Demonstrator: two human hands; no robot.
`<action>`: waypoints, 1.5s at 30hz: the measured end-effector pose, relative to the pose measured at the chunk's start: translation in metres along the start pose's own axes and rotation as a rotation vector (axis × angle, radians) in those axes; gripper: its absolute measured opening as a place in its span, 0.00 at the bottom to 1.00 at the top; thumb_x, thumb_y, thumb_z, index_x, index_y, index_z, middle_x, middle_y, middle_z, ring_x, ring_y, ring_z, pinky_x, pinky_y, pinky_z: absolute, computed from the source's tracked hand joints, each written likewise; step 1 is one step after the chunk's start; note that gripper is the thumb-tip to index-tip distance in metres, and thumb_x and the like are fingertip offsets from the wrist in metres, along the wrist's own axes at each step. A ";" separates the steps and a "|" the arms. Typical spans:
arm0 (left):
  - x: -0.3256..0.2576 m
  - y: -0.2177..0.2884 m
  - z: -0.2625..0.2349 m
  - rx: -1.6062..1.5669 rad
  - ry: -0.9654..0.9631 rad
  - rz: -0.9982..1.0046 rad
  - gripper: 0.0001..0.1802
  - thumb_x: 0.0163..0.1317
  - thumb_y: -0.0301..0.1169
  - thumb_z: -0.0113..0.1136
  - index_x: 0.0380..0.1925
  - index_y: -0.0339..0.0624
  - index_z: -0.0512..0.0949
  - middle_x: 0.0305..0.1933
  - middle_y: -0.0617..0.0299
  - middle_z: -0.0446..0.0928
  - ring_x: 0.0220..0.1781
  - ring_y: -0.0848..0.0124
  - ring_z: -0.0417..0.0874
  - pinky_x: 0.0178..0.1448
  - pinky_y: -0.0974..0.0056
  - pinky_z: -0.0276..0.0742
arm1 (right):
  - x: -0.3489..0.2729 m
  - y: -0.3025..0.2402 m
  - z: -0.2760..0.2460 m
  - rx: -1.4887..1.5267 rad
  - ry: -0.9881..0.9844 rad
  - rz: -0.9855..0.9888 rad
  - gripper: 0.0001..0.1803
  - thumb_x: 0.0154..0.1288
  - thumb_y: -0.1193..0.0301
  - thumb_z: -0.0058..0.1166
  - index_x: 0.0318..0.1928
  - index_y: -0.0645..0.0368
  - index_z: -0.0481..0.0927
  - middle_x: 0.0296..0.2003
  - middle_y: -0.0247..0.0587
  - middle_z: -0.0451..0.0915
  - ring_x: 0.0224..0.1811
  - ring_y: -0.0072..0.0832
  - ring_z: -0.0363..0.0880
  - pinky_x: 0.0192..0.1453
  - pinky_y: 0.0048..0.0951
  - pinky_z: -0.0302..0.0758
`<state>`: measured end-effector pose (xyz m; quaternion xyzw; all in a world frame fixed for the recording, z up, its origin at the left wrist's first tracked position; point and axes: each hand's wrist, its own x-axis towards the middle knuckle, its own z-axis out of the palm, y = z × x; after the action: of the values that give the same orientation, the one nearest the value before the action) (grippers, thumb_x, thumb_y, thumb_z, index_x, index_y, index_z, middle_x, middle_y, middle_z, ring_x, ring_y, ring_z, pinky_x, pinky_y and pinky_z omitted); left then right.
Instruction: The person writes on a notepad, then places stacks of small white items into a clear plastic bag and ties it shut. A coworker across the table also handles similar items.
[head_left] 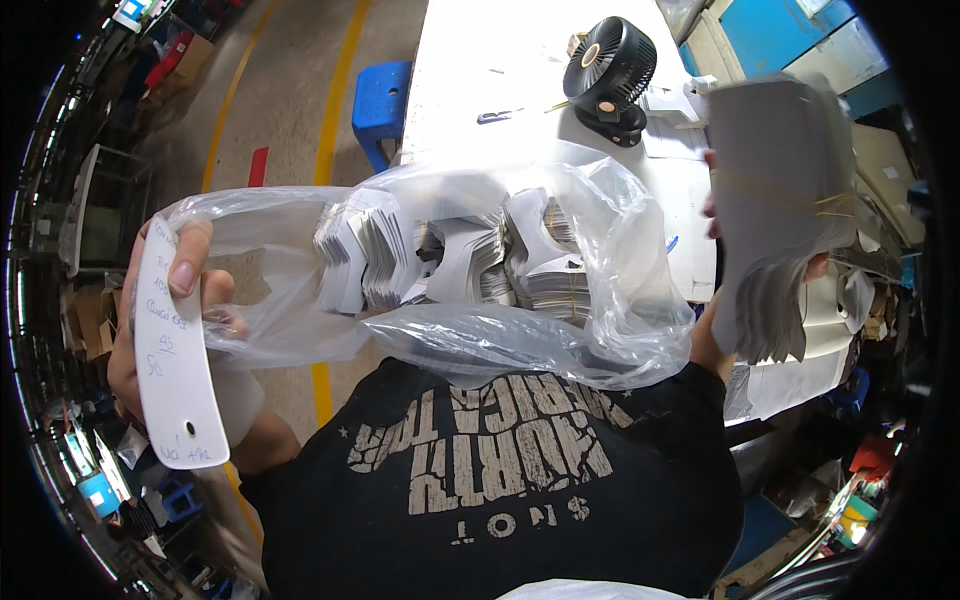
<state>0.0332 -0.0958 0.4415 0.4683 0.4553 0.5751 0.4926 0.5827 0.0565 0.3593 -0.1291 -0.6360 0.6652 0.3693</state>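
Note:
My left hand [190, 262] is closed on a long white curved strip [172, 360] with handwriting and a small hole at its lower end. It also grips the gathered edge of a clear plastic bag [490, 345]. Inside the bag, several stacks of grey-white cut pieces [465, 258] stand side by side, some with rubber bands. At the right, my right hand [710, 328] is wrapped around a thick bundle of grey shaped pieces [765, 190], slightly blurred, with a yellowish rubber band around it. The bundle is held up beside the bag, apart from it, and hides most of that hand.
A black fan [608, 75] stands on the white table [500, 110] ahead, with a small cutter [498, 117] lying left of it. A blue stool [382, 105] is at the table's left edge. More pale pieces [785, 390] lie at the right, beneath the bundle.

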 end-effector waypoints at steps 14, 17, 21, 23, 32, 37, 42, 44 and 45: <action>-0.004 0.004 0.065 -0.210 0.027 -0.025 0.27 0.69 0.32 0.53 0.59 0.26 0.57 0.41 0.52 0.66 0.31 0.73 0.78 0.31 0.73 0.84 | 0.163 0.205 0.219 0.347 0.088 0.518 0.45 0.64 0.44 0.64 0.65 0.74 0.71 0.52 0.51 0.82 0.47 0.34 0.82 0.50 0.32 0.79; -0.002 -0.001 0.093 -0.015 0.195 -0.013 0.24 0.67 0.30 0.52 0.58 0.29 0.59 0.38 0.55 0.67 0.32 0.79 0.78 0.28 0.80 0.77 | 0.173 0.227 0.241 -0.023 0.247 0.540 0.67 0.65 0.39 0.61 0.75 0.81 0.36 0.59 0.67 0.75 0.65 0.42 0.75 0.69 0.33 0.70; -0.006 0.003 0.086 -0.125 0.257 0.033 0.24 0.64 0.27 0.52 0.58 0.30 0.60 0.38 0.57 0.66 0.30 0.82 0.75 0.24 0.84 0.68 | 0.171 0.211 0.234 -0.376 -0.100 0.580 0.73 0.64 0.37 0.59 0.71 0.89 0.25 0.59 0.82 0.72 0.63 0.59 0.77 0.67 0.31 0.73; -0.002 0.003 0.057 0.047 0.116 0.081 0.26 0.58 0.23 0.56 0.57 0.31 0.64 0.38 0.62 0.64 0.31 0.83 0.71 0.28 0.84 0.67 | 0.164 0.184 0.227 -0.399 -0.209 0.540 0.70 0.67 0.40 0.57 0.71 0.88 0.23 0.58 0.84 0.72 0.62 0.59 0.78 0.66 0.34 0.73; 0.019 -0.014 0.037 0.821 0.584 0.373 0.26 0.65 0.37 0.55 0.54 0.23 0.74 0.35 0.58 0.76 0.27 0.80 0.77 0.28 0.80 0.71 | 0.115 0.064 0.172 -0.630 -1.068 0.383 0.31 0.77 0.43 0.45 0.64 0.54 0.78 0.33 0.58 0.85 0.39 0.56 0.84 0.43 0.52 0.78; 0.005 -0.029 -0.013 1.204 0.526 0.582 0.30 0.61 0.40 0.64 0.54 0.22 0.78 0.35 0.55 0.83 0.33 0.74 0.83 0.35 0.70 0.79 | 0.089 0.011 0.033 -0.221 -0.258 0.044 0.31 0.80 0.51 0.44 0.63 0.68 0.75 0.43 0.51 0.87 0.43 0.35 0.87 0.51 0.35 0.81; 0.023 -0.026 -0.023 1.159 0.418 0.377 0.26 0.63 0.34 0.65 0.53 0.19 0.76 0.43 0.48 0.81 0.34 0.71 0.82 0.36 0.69 0.79 | 0.047 0.139 -0.182 -0.127 1.363 0.336 0.34 0.68 0.54 0.59 0.65 0.66 0.72 0.56 0.51 0.80 0.54 0.41 0.82 0.56 0.44 0.80; 0.011 -0.022 -0.032 1.191 0.336 0.410 0.25 0.65 0.31 0.64 0.53 0.19 0.75 0.45 0.48 0.80 0.37 0.70 0.82 0.38 0.69 0.79 | 0.063 0.172 -0.207 -0.119 1.476 0.579 0.39 0.62 0.54 0.63 0.68 0.63 0.71 0.60 0.50 0.78 0.59 0.48 0.78 0.61 0.52 0.77; 0.016 -0.020 -0.034 1.207 0.271 0.434 0.23 0.65 0.30 0.63 0.53 0.20 0.74 0.46 0.48 0.79 0.37 0.70 0.81 0.39 0.70 0.79 | 0.053 0.195 -0.241 -0.200 1.513 0.603 0.42 0.60 0.52 0.65 0.69 0.62 0.70 0.62 0.50 0.76 0.61 0.50 0.77 0.63 0.52 0.76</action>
<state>0.0016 -0.0797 0.4183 0.6670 0.6514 0.3587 -0.0459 0.6362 0.2879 0.1533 -0.7406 -0.2089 0.4090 0.4904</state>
